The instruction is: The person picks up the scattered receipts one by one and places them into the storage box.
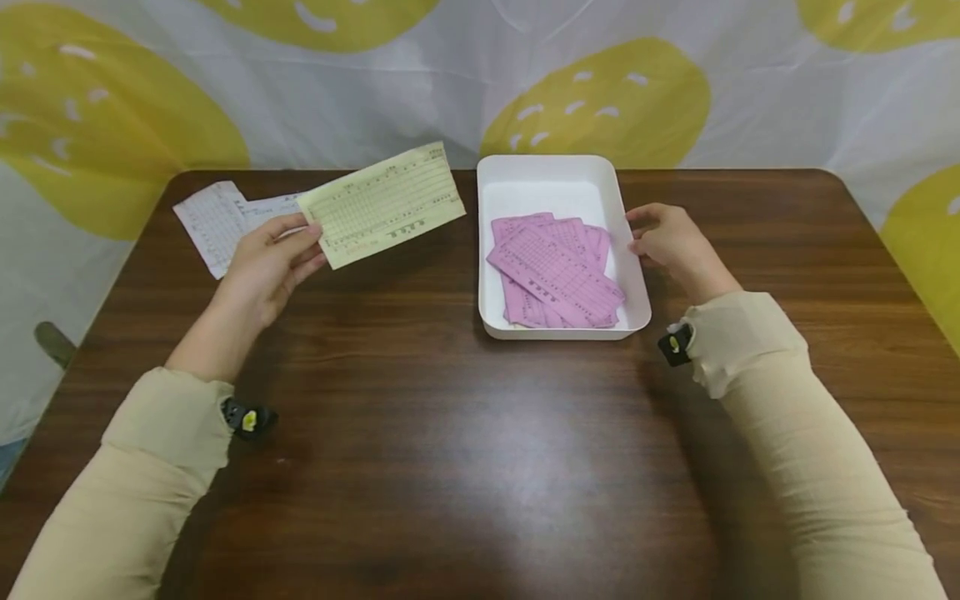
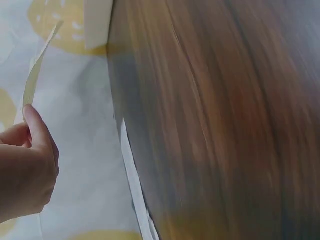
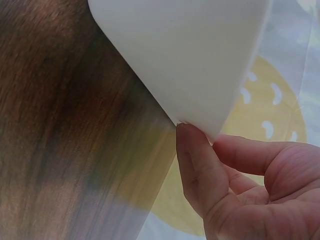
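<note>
My left hand (image 1: 270, 262) pinches a yellow printed slip (image 1: 386, 204) by its near left corner, holding it raised above the table. In the left wrist view that slip (image 2: 32, 82) appears edge-on between thumb and fingers. On the right stands a white plastic tray (image 1: 551, 167) with several pink printed slips (image 1: 555, 275) lying overlapped inside. My right hand (image 1: 671, 246) holds the tray's right side, thumb and fingers bent at its wall. The right wrist view shows those fingertips (image 3: 190, 132) against the white wall (image 3: 185, 55).
White printed slips (image 1: 213, 225) lie at the table's far left, partly behind my left hand. The brown wooden table (image 1: 465, 450) meets a white curtain (image 1: 420, 100) with yellow patterns at its back edge.
</note>
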Demonstrator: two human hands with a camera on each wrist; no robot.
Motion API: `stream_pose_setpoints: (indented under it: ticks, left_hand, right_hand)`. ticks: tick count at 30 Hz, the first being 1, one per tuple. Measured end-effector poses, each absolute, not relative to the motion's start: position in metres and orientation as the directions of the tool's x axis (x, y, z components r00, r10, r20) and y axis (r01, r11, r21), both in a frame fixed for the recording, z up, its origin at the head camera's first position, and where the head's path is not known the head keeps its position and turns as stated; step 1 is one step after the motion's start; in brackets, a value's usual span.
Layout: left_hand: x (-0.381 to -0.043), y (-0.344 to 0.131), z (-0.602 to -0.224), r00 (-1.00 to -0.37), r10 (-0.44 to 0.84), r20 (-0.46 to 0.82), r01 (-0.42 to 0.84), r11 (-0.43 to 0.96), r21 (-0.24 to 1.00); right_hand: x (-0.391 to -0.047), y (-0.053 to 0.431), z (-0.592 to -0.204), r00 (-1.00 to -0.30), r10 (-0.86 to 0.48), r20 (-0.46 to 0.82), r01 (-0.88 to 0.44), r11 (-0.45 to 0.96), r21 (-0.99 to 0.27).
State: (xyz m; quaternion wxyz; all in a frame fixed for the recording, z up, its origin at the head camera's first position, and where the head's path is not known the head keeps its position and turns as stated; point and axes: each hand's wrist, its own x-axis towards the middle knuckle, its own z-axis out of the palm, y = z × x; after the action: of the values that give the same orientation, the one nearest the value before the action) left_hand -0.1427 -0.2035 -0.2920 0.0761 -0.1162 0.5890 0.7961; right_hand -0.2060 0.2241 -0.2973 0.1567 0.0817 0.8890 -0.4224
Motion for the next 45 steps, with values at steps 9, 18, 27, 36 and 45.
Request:
stream_pose_setpoints:
  ticks: [9, 18, 27, 36, 45]
  left_hand:
    - [-0.152, -0.147, -0.292, -0.936, 0.046, -0.35, -0.351, -0.241, 0.905]
    - [-0.162, -0.104, -0.301, -0.917, 0.104, -0.384, -0.395, -0.115, 0.911]
    - [-0.161, -0.071, -0.306, -0.916, 0.165, -0.366, -0.381, -0.074, 0.921]
    - [-0.159, -0.053, -0.306, -0.913, 0.2, -0.355, -0.36, 0.008, 0.933]
    - [-0.164, -0.044, -0.31, -0.926, 0.19, -0.327, -0.302, 0.149, 0.942]
  right_hand:
    - [-0.206, 0.226, -0.297, -0.934, 0.03, -0.356, 0.292, 0.637, -0.713]
    - [-0.204, 0.226, -0.296, -0.933, 0.026, -0.358, 0.293, 0.632, -0.717]
    - [-0.202, 0.227, -0.296, -0.933, 0.031, -0.359, 0.297, 0.634, -0.714]
    - [-0.201, 0.227, -0.296, -0.93, 0.04, -0.364, 0.306, 0.633, -0.711]
    - [-0.199, 0.225, -0.296, -0.934, 0.031, -0.355, 0.292, 0.636, -0.714]
